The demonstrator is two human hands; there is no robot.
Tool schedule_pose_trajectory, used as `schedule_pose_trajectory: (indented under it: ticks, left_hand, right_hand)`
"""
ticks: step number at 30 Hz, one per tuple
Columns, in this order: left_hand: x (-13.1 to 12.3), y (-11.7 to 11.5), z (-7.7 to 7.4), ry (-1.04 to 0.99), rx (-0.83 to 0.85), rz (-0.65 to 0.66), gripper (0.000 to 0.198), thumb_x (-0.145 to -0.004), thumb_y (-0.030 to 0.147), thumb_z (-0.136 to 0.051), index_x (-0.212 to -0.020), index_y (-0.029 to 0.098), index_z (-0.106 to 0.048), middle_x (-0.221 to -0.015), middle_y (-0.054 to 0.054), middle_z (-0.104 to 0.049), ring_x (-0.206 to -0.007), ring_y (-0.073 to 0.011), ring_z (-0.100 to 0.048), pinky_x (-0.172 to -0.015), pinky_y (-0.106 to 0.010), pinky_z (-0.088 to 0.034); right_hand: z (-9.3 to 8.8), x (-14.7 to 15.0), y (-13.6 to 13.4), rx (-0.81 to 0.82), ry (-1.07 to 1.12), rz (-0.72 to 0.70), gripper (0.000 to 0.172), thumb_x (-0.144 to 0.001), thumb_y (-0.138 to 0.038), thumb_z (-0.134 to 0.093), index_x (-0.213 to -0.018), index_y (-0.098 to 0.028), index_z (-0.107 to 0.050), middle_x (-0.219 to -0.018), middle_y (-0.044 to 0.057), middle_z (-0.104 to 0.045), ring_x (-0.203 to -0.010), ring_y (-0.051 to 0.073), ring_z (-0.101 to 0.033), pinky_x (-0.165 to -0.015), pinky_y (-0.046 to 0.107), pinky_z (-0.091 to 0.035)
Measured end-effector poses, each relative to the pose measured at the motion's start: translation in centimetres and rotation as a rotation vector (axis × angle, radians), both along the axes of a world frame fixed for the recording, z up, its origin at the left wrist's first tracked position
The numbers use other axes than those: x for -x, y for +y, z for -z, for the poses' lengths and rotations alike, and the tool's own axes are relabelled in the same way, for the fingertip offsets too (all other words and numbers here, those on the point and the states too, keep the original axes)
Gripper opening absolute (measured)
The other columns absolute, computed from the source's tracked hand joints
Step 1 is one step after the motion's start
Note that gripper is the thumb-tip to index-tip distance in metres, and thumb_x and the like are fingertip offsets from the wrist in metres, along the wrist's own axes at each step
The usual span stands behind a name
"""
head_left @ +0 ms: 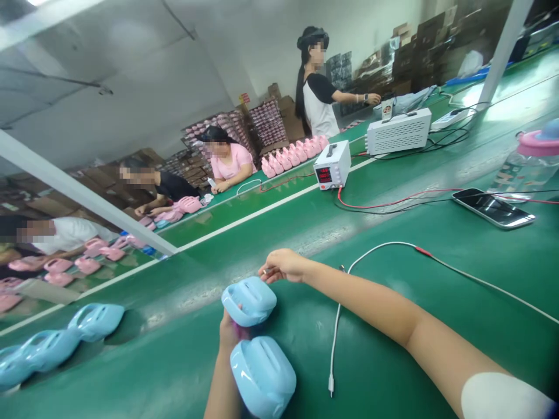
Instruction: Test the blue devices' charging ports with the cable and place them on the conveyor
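A glossy light-blue plastic housing with a loop handle (250, 299) is held by my left hand (230, 333), whose fingers wrap its near left side and are partly hidden by it. Just beyond its far edge is my right hand (283, 266), with thumb and fingers pinched together. A small pale tip shows at those fingers, too small to name. A second light-blue housing (264, 375) sits closer to me, overlapping my left forearm in view. To the right, a white cable (335, 337) lies on the green table, its plug end pointing toward me.
More blue housings (52, 346) lie at the left. A power supply (332, 166), a grey metal box (399, 132), a phone (493, 208) and a bottle (524, 166) stand or lie right, among wires. Several people sit or stand across the green bench (414, 262) near pink housings (292, 156).
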State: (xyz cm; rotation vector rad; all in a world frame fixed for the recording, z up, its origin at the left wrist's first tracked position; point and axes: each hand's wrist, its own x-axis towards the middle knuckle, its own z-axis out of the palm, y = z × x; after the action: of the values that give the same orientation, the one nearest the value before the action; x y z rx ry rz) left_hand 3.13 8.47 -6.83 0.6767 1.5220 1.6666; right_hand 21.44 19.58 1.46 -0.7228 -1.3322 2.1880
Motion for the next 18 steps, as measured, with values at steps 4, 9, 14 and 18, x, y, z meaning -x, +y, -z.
schedule_pose_trajectory:
  ticks: [4, 9, 14, 18]
  left_hand:
    - [1.9, 3.9, -2.7, 0.049, 0.085, 0.010, 0.029, -0.086, 0.035, -0.051, -0.108, 0.015, -0.052, -0.082, 0.000, -0.053, -0.060, -0.0075, -0.047, -0.052, -0.022, -0.044]
    - [3.7, 9.9, -5.1, 0.145, 0.222, 0.102, 0.027, -0.084, 0.029, -0.055, -0.108, 0.015, -0.052, -0.079, 0.001, -0.052, -0.057, -0.0064, -0.046, -0.049, -0.020, -0.042]
    - [4.7, 13.1, -4.4, 0.196, 0.368, 0.022, 0.024, -0.086, 0.032, -0.052, -0.101, 0.013, -0.054, -0.084, -0.002, -0.055, -0.065, -0.0086, -0.051, -0.056, -0.023, -0.046]
    - [4.9, 12.4, -4.4, 0.205, 0.427, -0.029, 0.027, -0.086, 0.034, -0.051, -0.103, 0.014, -0.055, -0.090, -0.003, -0.057, -0.073, -0.0112, -0.055, -0.063, -0.028, -0.049]
  right_hand:
    - [-0.9, 0.1, 0.6, 0.193, 0.075, 0.033, 0.026, -0.089, -0.007, -0.035, -0.067, -0.010, -0.050, -0.063, 0.001, -0.053, -0.054, 0.006, -0.052, -0.051, 0.016, -0.045]
    - [0.7, 1.3, 0.9, 0.365, 0.049, 0.162, 0.026, -0.094, -0.032, -0.046, -0.080, -0.011, -0.051, -0.062, -0.005, -0.043, -0.046, 0.004, -0.038, -0.042, 0.016, -0.036]
    - [1.6, 2.1, 0.5, 0.358, -0.025, 0.066, 0.027, -0.093, -0.025, -0.044, -0.069, -0.012, -0.046, -0.056, -0.005, -0.041, -0.041, 0.004, -0.033, -0.038, 0.016, -0.030]
    - [2.1, 2.5, -0.9, 0.253, -0.094, -0.179, 0.027, -0.081, -0.010, -0.048, -0.056, -0.014, -0.039, -0.049, -0.005, -0.042, -0.035, 0.005, -0.030, -0.032, 0.017, -0.023]
